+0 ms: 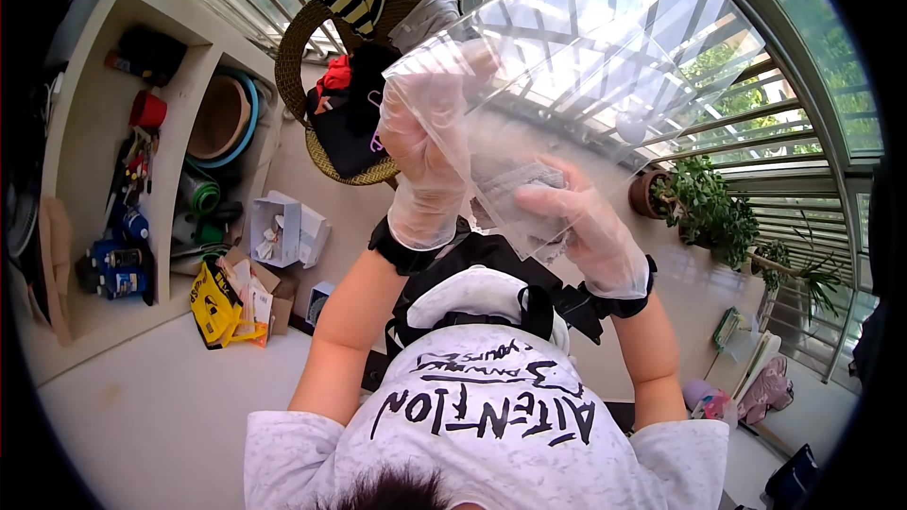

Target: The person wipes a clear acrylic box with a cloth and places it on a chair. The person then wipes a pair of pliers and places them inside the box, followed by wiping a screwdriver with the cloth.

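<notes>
My left hand, in a thin clear glove, is raised and closed on the edge of a large transparent plastic sheet. The sheet is tilted upward and away, with reflections and window bars showing through it. My right hand, gloved the same way, is closed around a crumpled grey cloth. The cloth lies against the sheet's lower part; I cannot tell which side it touches. Some fingers of both hands are hidden or blurred by the sheet. Black bands circle both wrists.
A wicker chair piled with clothes stands ahead. On the left, a shelf unit holds basins and bottles; a yellow bag and small boxes sit beside it. Potted plants line the barred windows on the right.
</notes>
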{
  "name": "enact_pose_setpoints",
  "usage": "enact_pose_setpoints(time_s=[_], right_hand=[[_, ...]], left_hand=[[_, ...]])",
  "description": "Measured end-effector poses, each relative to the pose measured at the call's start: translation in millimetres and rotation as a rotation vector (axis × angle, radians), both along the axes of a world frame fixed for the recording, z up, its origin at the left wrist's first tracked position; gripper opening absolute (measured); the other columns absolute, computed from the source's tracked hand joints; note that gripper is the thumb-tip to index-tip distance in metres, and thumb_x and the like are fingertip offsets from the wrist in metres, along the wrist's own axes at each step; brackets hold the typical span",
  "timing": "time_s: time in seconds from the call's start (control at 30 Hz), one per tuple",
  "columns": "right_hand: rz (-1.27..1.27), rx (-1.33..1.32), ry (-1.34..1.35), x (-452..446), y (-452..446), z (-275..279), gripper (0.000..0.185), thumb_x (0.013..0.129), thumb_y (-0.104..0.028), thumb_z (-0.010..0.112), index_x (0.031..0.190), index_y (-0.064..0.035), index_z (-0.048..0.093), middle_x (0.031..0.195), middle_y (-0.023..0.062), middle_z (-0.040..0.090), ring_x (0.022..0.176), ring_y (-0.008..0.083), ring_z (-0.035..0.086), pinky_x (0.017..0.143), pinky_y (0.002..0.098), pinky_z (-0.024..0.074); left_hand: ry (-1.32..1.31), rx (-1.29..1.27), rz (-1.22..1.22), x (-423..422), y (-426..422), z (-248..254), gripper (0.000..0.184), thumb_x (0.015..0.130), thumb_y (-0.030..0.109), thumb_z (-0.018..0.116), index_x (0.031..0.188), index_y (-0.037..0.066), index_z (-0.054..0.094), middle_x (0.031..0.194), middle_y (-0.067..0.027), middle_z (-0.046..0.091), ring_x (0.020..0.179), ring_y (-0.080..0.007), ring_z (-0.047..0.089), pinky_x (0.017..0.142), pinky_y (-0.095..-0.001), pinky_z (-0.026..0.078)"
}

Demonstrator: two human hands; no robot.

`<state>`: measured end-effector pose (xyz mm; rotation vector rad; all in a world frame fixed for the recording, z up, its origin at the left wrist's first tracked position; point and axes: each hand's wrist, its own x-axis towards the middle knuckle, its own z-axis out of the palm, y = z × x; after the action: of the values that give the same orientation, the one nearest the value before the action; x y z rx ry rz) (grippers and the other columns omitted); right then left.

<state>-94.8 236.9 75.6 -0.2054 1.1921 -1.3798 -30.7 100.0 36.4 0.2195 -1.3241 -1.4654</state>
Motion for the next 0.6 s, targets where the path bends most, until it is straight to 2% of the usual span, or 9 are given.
enact_pose_setpoints(time_s=[0.03, 0.17, 0.2, 0.23, 0.37, 0.47, 0.53, 0.57, 0.6], right_hand=[[0.001, 0.001, -0.001, -1.4, 1.0, -1.6, 0.038, 0.079, -0.01, 0.058, 0.115, -0.0015, 0.05, 0.087, 0.0035, 0.063, 0.068, 0.0055, 0.058, 0.049, 0.0173, 0.0406], [0.008, 0.096, 0.044, -0.6, 2.9, -3.8, 0.025, 0.08, -0.016, 0.063, 0.102, -0.0046, 0.054, 0.074, 0.0027, 0.063, 0.048, 0.0029, 0.049, 0.036, 0.0181, 0.034], [-0.044, 0.139, 0.088, 2.0, 2.7, -3.1, 0.021, 0.08, -0.017, 0.064, 0.096, -0.0058, 0.056, 0.07, 0.0026, 0.062, 0.043, 0.0024, 0.045, 0.033, 0.0189, 0.0324], [-0.04, 0.14, 0.087, 2.3, 3.9, -4.4, 0.021, 0.08, -0.017, 0.064, 0.096, -0.0058, 0.056, 0.07, 0.0026, 0.062, 0.043, 0.0024, 0.045, 0.033, 0.0189, 0.0324], [-0.112, 0.144, 0.172, -5.4, 22.4, -24.8, 0.015, 0.081, -0.019, 0.065, 0.088, -0.0086, 0.056, 0.063, 0.0009, 0.059, 0.04, 0.0032, 0.043, 0.031, 0.02, 0.032], [-0.284, 0.031, 0.188, -17.1, 41.2, -29.5, 0.017, 0.085, -0.027, 0.06, 0.091, -0.0116, 0.057, 0.062, -0.003, 0.053, 0.039, 0.0042, 0.042, 0.03, 0.0184, 0.0312], [-0.484, 0.122, 0.57, -19.8, 51.8, -31.6, 0.018, 0.087, -0.022, 0.055, 0.097, -0.0074, 0.058, 0.073, 0.0022, 0.056, 0.05, 0.0101, 0.05, 0.042, 0.0214, 0.0406], [-0.492, 0.117, 0.575, -17.5, 50.4, -32.5, 0.018, 0.087, -0.022, 0.055, 0.097, -0.0074, 0.058, 0.073, 0.0022, 0.056, 0.05, 0.0101, 0.05, 0.042, 0.0214, 0.0406], [-0.475, 0.023, 1.068, -14.7, 46.2, -32.6, 0.019, 0.086, -0.017, 0.054, 0.1, -0.0056, 0.057, 0.081, 0.0059, 0.056, 0.06, 0.0138, 0.053, 0.051, 0.0242, 0.0431]], left_hand=[[-0.045, -0.035, 0.022, -0.3, 0.6, -0.1, 0.024, 0.094, 0.026, 0.043, 0.102, 0.004, 0.048, 0.092, -0.0085, 0.059, 0.082, -0.0161, 0.06, 0.078, -0.0295, 0.048], [-0.065, -0.096, 0.051, 1.6, -2.4, -6.0, 0.024, 0.095, 0.026, 0.041, 0.103, 0.004, 0.046, 0.094, -0.0085, 0.056, 0.085, -0.0164, 0.059, 0.079, -0.0302, 0.048], [0.003, -0.089, 0.048, 1.9, -4.1, -7.9, 0.023, 0.094, 0.02, 0.044, 0.104, 0.0, 0.047, 0.096, -0.0126, 0.058, 0.087, -0.0179, 0.06, 0.079, -0.0313, 0.049], [0.07, -0.082, 0.046, 2.9, -5.0, -10.0, 0.022, 0.092, 0.014, 0.047, 0.105, -0.004, 0.049, 0.098, -0.0168, 0.061, 0.088, -0.0194, 0.061, 0.08, -0.0324, 0.05], [0.015, -0.161, 0.118, 13.7, -8.8, -20.6, 0.022, 0.091, 0.01, 0.045, 0.107, -0.006, 0.048, 0.097, -0.0155, 0.059, 0.089, -0.018, 0.059, 0.085, -0.0327, 0.047], [-0.035, -0.026, 0.119, 28.6, -18.9, -31.4, 0.024, 0.09, 0.006, 0.043, 0.108, -0.009, 0.047, 0.097, -0.0131, 0.058, 0.089, -0.0166, 0.056, 0.086, -0.0322, 0.045], [0.085, -0.124, 0.198, 27.2, -32.2, -35.9, 0.026, 0.09, 0.008, 0.044, 0.109, -0.01, 0.047, 0.097, -0.0117, 0.058, 0.088, -0.0155, 0.056, 0.082, -0.0297, 0.046], [0.05, -0.119, 0.218, 28.5, -36.7, -34.9, 0.029, 0.089, 0.009, 0.046, 0.11, -0.011, 0.047, 0.096, -0.0098, 0.059, 0.087, -0.0137, 0.056, 0.079, -0.0267, 0.046], [0.058, -0.125, 0.21, 27.6, -40.5, -34.7, 0.029, 0.089, 0.009, 0.046, 0.11, -0.011, 0.047, 0.096, -0.0098, 0.059, 0.087, -0.0137, 0.056, 0.079, -0.0267, 0.046]])
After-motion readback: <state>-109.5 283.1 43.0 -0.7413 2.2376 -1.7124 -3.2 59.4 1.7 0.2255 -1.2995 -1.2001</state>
